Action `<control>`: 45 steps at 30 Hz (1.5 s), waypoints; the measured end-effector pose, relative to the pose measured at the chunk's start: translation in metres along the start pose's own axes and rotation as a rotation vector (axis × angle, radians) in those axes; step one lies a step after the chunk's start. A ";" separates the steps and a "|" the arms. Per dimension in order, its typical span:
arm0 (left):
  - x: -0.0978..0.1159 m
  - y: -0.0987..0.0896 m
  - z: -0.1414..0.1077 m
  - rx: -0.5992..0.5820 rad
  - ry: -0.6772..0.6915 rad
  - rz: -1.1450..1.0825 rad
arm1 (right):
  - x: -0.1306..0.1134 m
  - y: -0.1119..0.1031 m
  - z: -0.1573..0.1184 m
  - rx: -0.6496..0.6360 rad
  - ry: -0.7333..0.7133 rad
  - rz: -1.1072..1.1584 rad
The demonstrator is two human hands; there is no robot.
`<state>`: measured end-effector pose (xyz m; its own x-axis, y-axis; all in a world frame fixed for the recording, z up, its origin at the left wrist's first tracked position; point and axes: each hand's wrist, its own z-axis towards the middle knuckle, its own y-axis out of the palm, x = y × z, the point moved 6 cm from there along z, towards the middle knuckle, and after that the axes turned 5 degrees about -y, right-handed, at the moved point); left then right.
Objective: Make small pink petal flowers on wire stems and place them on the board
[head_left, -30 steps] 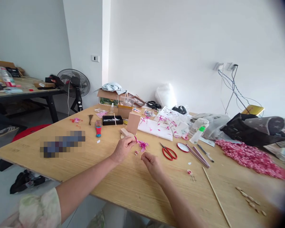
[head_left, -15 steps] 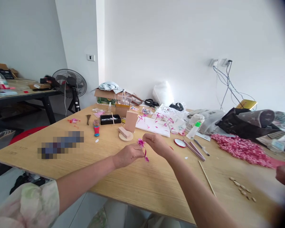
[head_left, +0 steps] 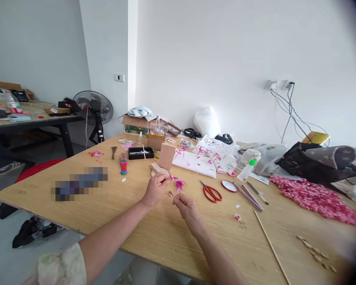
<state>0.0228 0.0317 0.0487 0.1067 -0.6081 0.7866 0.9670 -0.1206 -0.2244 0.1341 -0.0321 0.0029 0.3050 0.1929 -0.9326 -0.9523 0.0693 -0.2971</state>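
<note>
My left hand is closed in a pinch on a magenta artificial flower sprig, whose petals hang to the right of the fingertips. Just below and to the right, my right hand has its thumb and finger pressed together; what they hold, if anything, is too small to make out. A small pale pink piece shows between the two hands. Red-handled scissors lie to the right of the flower. Behind my left hand stands an upright wooden block beside a smaller block.
More pink flower sprigs lie on a white slab at the back. To the right are a round mirror, a glue bottle, a thin stick and a pink beaded heap. A black tray sits at the back left.
My right hand has come down from above the flower to below it, and my left hand has risen slightly. The red scissors are now uncovered. The view has shifted a little.
</note>
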 end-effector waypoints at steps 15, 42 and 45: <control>0.007 -0.017 -0.002 -0.076 0.018 -0.165 | -0.036 -0.122 -0.042 0.469 -0.124 -0.775; -0.033 0.033 -0.009 -0.451 -0.376 -0.619 | 0.000 -0.010 0.048 -0.074 0.096 0.799; -0.033 0.032 -0.008 -0.453 -0.396 -0.631 | 0.001 -0.010 0.047 -0.090 0.118 0.756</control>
<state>0.0484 0.0422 0.0110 -0.2639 -0.0152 0.9644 0.6964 -0.6948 0.1796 0.1444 0.0135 0.0142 -0.4266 0.0504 -0.9030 -0.9002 -0.1205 0.4185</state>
